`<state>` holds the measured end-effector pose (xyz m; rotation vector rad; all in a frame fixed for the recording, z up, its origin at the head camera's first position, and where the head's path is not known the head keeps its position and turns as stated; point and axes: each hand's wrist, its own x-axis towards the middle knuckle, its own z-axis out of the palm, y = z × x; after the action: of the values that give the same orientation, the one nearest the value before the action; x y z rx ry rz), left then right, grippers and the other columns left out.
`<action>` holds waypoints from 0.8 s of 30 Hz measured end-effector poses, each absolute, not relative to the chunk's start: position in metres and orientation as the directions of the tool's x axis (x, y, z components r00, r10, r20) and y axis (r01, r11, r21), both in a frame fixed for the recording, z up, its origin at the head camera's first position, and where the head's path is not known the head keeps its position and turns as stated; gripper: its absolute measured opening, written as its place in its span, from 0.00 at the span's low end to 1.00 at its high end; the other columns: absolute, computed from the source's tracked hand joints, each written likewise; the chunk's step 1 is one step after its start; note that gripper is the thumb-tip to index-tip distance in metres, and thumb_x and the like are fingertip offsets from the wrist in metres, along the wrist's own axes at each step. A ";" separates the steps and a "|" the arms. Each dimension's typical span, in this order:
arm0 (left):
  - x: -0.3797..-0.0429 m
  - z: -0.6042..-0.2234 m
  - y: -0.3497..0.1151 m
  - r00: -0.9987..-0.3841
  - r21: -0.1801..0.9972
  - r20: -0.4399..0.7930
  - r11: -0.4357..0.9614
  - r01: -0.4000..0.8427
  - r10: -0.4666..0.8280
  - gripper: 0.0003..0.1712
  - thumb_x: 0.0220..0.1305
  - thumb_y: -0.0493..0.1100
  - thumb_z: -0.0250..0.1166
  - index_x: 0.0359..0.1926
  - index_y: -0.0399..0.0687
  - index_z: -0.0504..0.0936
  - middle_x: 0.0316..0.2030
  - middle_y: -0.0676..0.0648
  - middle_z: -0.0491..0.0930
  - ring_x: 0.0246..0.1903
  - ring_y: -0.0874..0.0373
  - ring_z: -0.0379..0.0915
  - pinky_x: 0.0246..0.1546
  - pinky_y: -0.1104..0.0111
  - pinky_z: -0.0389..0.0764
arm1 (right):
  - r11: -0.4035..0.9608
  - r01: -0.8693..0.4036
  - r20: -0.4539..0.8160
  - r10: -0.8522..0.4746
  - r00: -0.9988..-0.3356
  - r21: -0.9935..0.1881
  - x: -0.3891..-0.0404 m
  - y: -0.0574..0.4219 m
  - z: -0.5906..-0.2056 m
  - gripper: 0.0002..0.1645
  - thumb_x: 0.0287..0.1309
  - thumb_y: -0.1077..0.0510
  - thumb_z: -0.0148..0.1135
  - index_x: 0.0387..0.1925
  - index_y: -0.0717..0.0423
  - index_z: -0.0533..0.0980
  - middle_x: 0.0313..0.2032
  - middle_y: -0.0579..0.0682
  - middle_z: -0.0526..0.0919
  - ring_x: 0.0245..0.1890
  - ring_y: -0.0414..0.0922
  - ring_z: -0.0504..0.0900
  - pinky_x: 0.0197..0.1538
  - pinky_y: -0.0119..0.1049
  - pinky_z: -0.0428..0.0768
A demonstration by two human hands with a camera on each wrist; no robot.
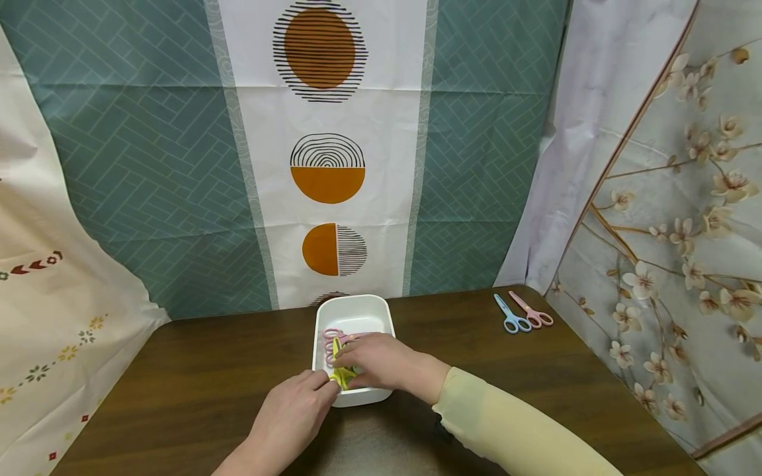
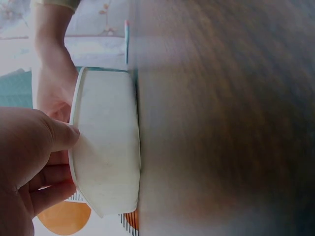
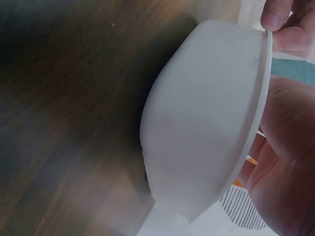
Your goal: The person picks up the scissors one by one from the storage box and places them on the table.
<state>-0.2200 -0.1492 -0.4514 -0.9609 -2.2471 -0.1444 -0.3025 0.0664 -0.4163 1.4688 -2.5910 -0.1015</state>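
A white plastic tray (image 1: pixel 385 318) stands on the table with several scissors inside. My left hand (image 1: pixel 293 411) pinches its near left rim; in the left wrist view the thumb (image 2: pixel 66 135) lies on the outer wall and the fingers go over the edge. My right hand (image 1: pixel 381 360) reaches over the tray's right side and holds yellow scissors (image 1: pixel 343 377), blades toward the far end. Beside them at the left wall lie pink scissors (image 1: pixel 329 335), partly covered by the right hand. In the right wrist view, the tray wall (image 3: pixel 206 113) hides that hand's fingertips.
Blue scissors (image 1: pixel 513 318) and another pair of pink scissors (image 1: pixel 532 312) lie at the table's far right corner. The dark wooden table (image 1: pixel 226 357) reaches back to a green and white patterned curtain (image 1: pixel 161 165). Flowered cloth (image 1: pixel 673 297) hangs along the right side.
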 end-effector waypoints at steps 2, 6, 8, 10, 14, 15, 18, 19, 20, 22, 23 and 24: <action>-0.220 -0.451 -0.149 -0.495 -0.155 0.629 0.721 0.675 0.599 0.18 0.52 0.35 0.85 0.35 0.55 0.84 0.31 0.56 0.78 0.31 0.57 0.78 0.30 0.65 0.80 | 0.523 -0.842 0.094 -0.852 -0.514 0.131 -0.305 0.064 -0.418 0.25 0.67 0.45 0.80 0.63 0.41 0.87 0.57 0.33 0.90 0.58 0.33 0.84 0.67 0.27 0.75; -0.221 -0.452 -0.149 -0.500 -0.152 0.625 0.722 0.675 0.599 0.17 0.53 0.36 0.85 0.36 0.55 0.85 0.31 0.56 0.79 0.32 0.57 0.79 0.31 0.66 0.81 | 0.525 -0.842 0.084 -0.851 -0.519 0.126 -0.308 0.063 -0.421 0.23 0.67 0.44 0.80 0.61 0.39 0.88 0.55 0.33 0.90 0.57 0.31 0.84 0.66 0.25 0.74; -0.221 -0.451 -0.149 -0.499 -0.152 0.626 0.722 0.675 0.599 0.17 0.53 0.36 0.85 0.37 0.55 0.85 0.31 0.56 0.79 0.32 0.57 0.79 0.31 0.66 0.81 | 0.519 -0.844 0.085 -0.855 -0.512 0.136 -0.309 0.062 -0.422 0.21 0.68 0.44 0.79 0.60 0.38 0.88 0.54 0.32 0.90 0.56 0.31 0.84 0.64 0.25 0.75; -0.221 -0.451 -0.149 -0.498 -0.153 0.628 0.722 0.675 0.599 0.17 0.53 0.36 0.85 0.38 0.55 0.86 0.32 0.56 0.80 0.32 0.57 0.79 0.31 0.65 0.81 | 0.513 -0.846 0.086 -0.858 -0.506 0.145 -0.310 0.062 -0.422 0.20 0.68 0.45 0.79 0.59 0.38 0.89 0.53 0.32 0.90 0.55 0.30 0.84 0.62 0.25 0.75; -0.220 -0.451 -0.149 -0.499 -0.153 0.626 0.722 0.675 0.599 0.17 0.54 0.37 0.85 0.38 0.55 0.86 0.32 0.56 0.80 0.33 0.58 0.79 0.32 0.65 0.82 | 0.496 -0.852 0.076 -0.868 -0.491 0.165 -0.311 0.060 -0.422 0.20 0.67 0.44 0.80 0.58 0.37 0.89 0.53 0.32 0.90 0.53 0.30 0.84 0.59 0.25 0.76; -0.220 -0.451 -0.150 -0.498 -0.153 0.625 0.720 0.677 0.601 0.16 0.54 0.37 0.85 0.37 0.55 0.85 0.32 0.56 0.80 0.33 0.57 0.79 0.32 0.65 0.81 | 0.493 -0.853 0.071 -0.870 -0.488 0.169 -0.311 0.059 -0.422 0.20 0.67 0.44 0.80 0.59 0.37 0.89 0.53 0.32 0.89 0.53 0.30 0.84 0.58 0.25 0.77; -0.221 -0.452 -0.149 -0.496 -0.153 0.625 0.718 0.679 0.603 0.16 0.55 0.37 0.84 0.37 0.55 0.85 0.32 0.56 0.79 0.32 0.58 0.79 0.31 0.65 0.81 | 0.487 -0.854 0.060 -0.872 -0.485 0.182 -0.311 0.058 -0.422 0.21 0.66 0.44 0.81 0.59 0.36 0.89 0.53 0.32 0.89 0.53 0.29 0.83 0.57 0.24 0.77; -0.221 -0.453 -0.149 -0.496 -0.152 0.626 0.717 0.680 0.602 0.16 0.55 0.37 0.84 0.37 0.55 0.85 0.31 0.56 0.79 0.32 0.58 0.79 0.31 0.65 0.81 | 0.488 -0.853 0.057 -0.872 -0.486 0.184 -0.311 0.058 -0.423 0.21 0.65 0.44 0.81 0.59 0.36 0.89 0.54 0.32 0.89 0.54 0.29 0.83 0.58 0.24 0.77; -0.221 -0.453 -0.149 -0.495 -0.152 0.627 0.717 0.681 0.602 0.17 0.55 0.37 0.85 0.37 0.55 0.85 0.31 0.56 0.79 0.32 0.58 0.79 0.31 0.65 0.81 | 0.489 -0.852 0.056 -0.871 -0.488 0.188 -0.311 0.057 -0.423 0.21 0.65 0.44 0.81 0.59 0.35 0.89 0.55 0.32 0.88 0.55 0.29 0.83 0.58 0.24 0.77; -0.221 -0.453 -0.149 -0.496 -0.152 0.628 0.719 0.678 0.600 0.17 0.54 0.37 0.85 0.37 0.55 0.85 0.31 0.57 0.79 0.32 0.59 0.79 0.31 0.65 0.82 | 0.493 -0.850 0.052 -0.869 -0.492 0.186 -0.310 0.057 -0.422 0.21 0.65 0.45 0.81 0.59 0.35 0.89 0.57 0.32 0.88 0.57 0.30 0.83 0.60 0.25 0.78; -0.221 -0.454 -0.149 -0.497 -0.151 0.629 0.721 0.677 0.598 0.17 0.54 0.37 0.85 0.38 0.55 0.85 0.31 0.57 0.79 0.32 0.59 0.79 0.31 0.65 0.82 | 0.494 -0.849 0.050 -0.868 -0.494 0.187 -0.310 0.057 -0.422 0.21 0.66 0.45 0.81 0.59 0.35 0.89 0.57 0.33 0.88 0.58 0.30 0.83 0.60 0.26 0.78; -0.221 -0.454 -0.149 -0.493 -0.153 0.632 0.720 0.677 0.598 0.18 0.53 0.37 0.86 0.38 0.56 0.85 0.31 0.57 0.79 0.32 0.59 0.79 0.31 0.65 0.82 | 0.495 -0.849 0.046 -0.867 -0.495 0.188 -0.309 0.057 -0.422 0.21 0.66 0.45 0.80 0.59 0.35 0.89 0.58 0.33 0.88 0.59 0.31 0.83 0.61 0.27 0.78</action>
<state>-0.2210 -0.1492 -0.4538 -0.9609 -2.2422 -0.1503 -0.3093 0.0573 -0.4215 1.5005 -2.5980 -0.2115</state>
